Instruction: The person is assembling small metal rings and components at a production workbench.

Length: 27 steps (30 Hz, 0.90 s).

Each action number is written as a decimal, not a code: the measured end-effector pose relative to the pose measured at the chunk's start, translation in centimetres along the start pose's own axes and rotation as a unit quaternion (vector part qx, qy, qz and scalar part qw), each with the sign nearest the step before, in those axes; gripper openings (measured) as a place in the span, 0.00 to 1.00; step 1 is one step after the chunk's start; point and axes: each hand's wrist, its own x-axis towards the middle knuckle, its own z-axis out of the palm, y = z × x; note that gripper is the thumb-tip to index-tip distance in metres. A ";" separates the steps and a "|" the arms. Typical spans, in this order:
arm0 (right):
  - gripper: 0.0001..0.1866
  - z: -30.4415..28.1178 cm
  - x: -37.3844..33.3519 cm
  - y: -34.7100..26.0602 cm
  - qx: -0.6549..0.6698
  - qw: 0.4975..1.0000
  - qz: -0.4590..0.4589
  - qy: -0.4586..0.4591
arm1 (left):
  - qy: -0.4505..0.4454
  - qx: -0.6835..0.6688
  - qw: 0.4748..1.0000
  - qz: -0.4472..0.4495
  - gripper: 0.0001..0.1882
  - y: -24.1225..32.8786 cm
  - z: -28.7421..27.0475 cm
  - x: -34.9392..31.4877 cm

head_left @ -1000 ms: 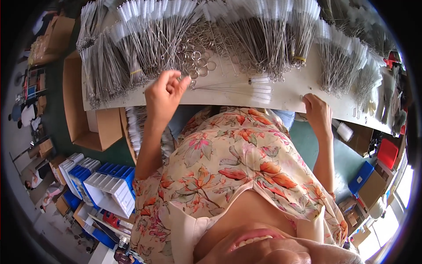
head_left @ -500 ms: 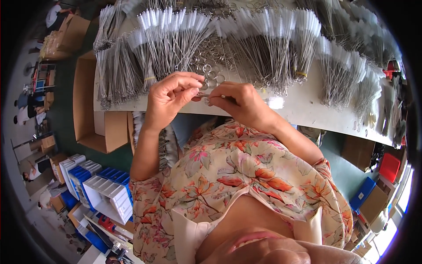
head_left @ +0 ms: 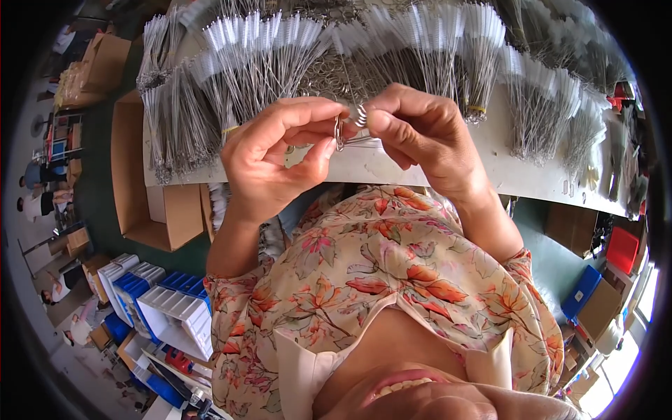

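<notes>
Head view, brush bundles (head_left: pixel 280 63), cardboard box (head_left: pixel 143 182)

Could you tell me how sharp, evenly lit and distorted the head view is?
Head view: both hands, left hand and right hand, and the metal ring are sharp; the white table edge bows from fisheye; the lower right rim is washed out; black corners frame it.

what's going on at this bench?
A person in a floral top holds both hands up over a white worktable. The left hand and right hand meet on a small metal ring, pinched between the fingertips along with thin wire pieces. Behind them, bundles of wire-handled brushes are fanned across the table. Cardboard boxes and blue-and-white bins sit on the floor to the left.
</notes>
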 end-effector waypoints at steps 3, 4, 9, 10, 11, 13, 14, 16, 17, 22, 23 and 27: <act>0.08 0.9 0.4 -0.7 -0.014 1.000 -0.024 0.008 | 0.006 0.080 0.996 0.041 0.15 0.9 0.0 0.6; 0.08 1.0 0.5 -0.7 -0.014 0.999 -0.029 0.010 | 0.006 0.133 0.989 0.058 0.16 1.1 -0.1 0.8; 0.08 0.6 1.1 -0.8 -0.031 0.998 -0.049 -0.008 | 0.016 0.125 0.989 0.075 0.16 1.2 -0.5 1.6; 0.07 0.5 1.2 -0.9 -0.042 0.998 -0.044 -0.019 | 0.009 0.123 0.989 0.078 0.17 1.3 -0.6 1.8; 0.07 0.6 1.1 -1.2 -0.041 0.998 -0.045 -0.021 | 0.010 0.126 0.989 0.078 0.17 1.6 -0.8 2.0; 0.06 0.8 0.9 -1.9 -0.071 0.996 -0.041 -0.025 | -0.017 0.144 0.989 0.041 0.14 2.4 -1.1 2.3; 0.06 0.8 0.8 -1.8 -0.070 0.996 -0.042 -0.028 | -0.014 0.147 0.988 0.041 0.14 2.9 -1.2 2.7; 0.06 0.9 0.9 -1.5 -0.096 0.992 -0.082 0.010 | -0.089 0.129 0.987 -0.017 0.12 3.6 -1.7 3.6; 0.06 0.8 0.9 -1.5 -0.096 0.992 -0.084 0.009 | -0.134 0.185 0.972 0.048 0.09 3.4 -2.2 4.1; 0.06 0.7 0.9 -1.9 -0.069 0.996 -0.052 -0.021 | -0.128 0.259 0.956 0.043 0.08 3.4 -2.6 3.7; 0.06 0.7 0.9 -1.7 -0.071 0.996 -0.054 -0.027 | -0.092 0.067 0.989 -0.092 0.08 3.1 -2.6 3.3; 0.07 0.6 1.1 -1.1 -0.038 0.997 -0.057 -0.021 | -0.039 -0.123 0.967 -0.220 0.08 3.0 -2.0 2.5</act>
